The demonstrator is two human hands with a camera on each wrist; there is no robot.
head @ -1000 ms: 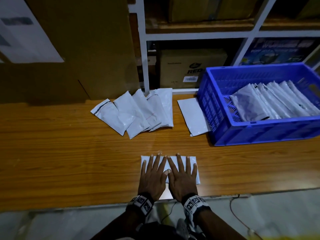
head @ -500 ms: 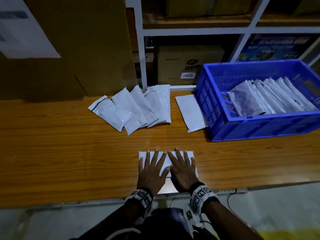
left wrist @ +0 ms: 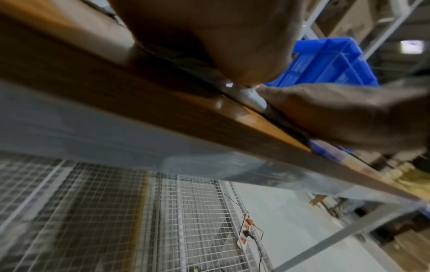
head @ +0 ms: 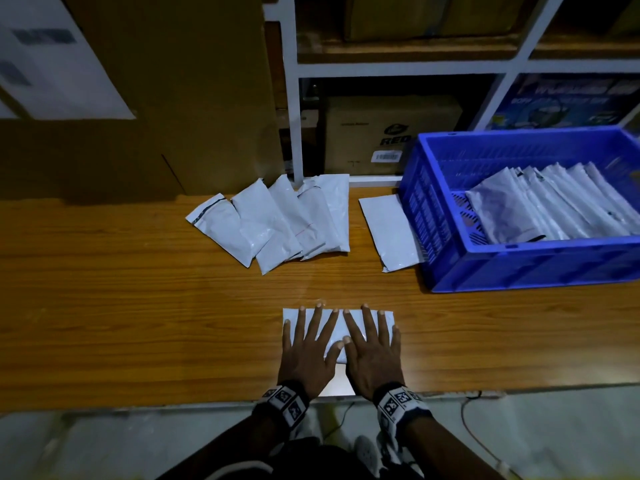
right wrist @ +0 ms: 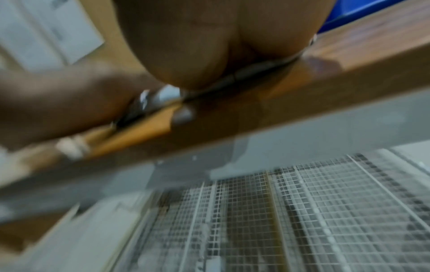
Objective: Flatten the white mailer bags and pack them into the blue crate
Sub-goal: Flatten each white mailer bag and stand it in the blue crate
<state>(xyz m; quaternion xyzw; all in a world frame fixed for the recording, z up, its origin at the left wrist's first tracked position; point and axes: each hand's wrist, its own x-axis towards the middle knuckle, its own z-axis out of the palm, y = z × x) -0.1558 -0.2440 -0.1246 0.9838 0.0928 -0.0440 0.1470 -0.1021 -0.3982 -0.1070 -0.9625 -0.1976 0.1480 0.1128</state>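
Note:
A white mailer bag lies at the near edge of the wooden table. My left hand and right hand press flat on it side by side, fingers spread and straight, thumbs touching. In the wrist views a sliver of the bag shows between the two palms at the table edge. A fanned pile of several puffy white mailer bags lies further back. One flat bag lies beside the blue crate at the right, which holds several flattened bags.
Large cardboard boxes stand behind the table at the left. A white shelf frame with boxes rises at the back. Below the table edge are wire mesh racks and a power strip on the floor.
Both hands stay flat on the bag; the fingers have spread a little wider across it. The head view has shifted slightly.

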